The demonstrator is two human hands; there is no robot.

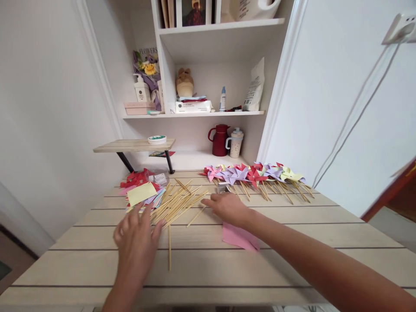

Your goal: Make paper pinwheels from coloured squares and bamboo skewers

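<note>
Both hands are open and empty: the left hand (138, 238) reaches into loose wooden sticks (177, 201) on the worktop (292, 260), the right hand (227, 208) lies flat by pink paper (239, 237). Picking one stick apparently needs a pinch.

bare table (292, 268) front and right, stick pile (177, 201) and paper stack (141, 193) crowding left-centre, pinwheel row (256, 174) blocking the back

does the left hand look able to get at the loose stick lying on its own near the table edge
Probably yes. The left hand hovers open right beside the lone stick, which lies flat on the bare table with nothing over it. The right hand is farther off, over the pink paper.
</note>
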